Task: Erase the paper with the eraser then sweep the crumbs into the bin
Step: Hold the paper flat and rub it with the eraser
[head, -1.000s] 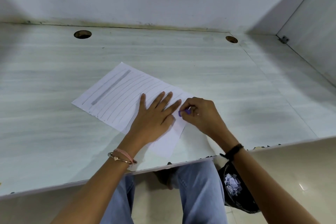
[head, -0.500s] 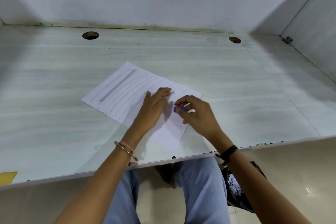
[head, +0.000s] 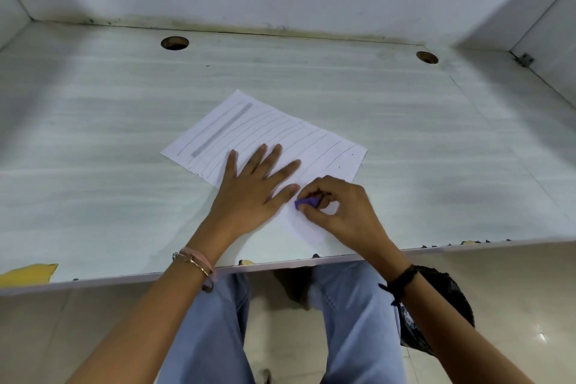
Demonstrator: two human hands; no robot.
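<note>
Fingers (head: 312, 188) of your right hand (head: 346, 215) pinch the eraser (head: 306, 203) against the paper (head: 314, 143) near the tabletop (head: 405, 165) edge. Left hand (head: 249, 196) lies flat, fingers straight, pinning it. Expect thin paper that creases: rub lightly, pin close beside the eraser.

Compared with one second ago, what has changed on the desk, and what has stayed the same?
The right hand has pulled the eraser a little toward the near edge of the paper, still pinching it. The left hand, pressing the paper, has spread its fingers wider. Nothing was picked up or released; the paper lies where it was.
</note>
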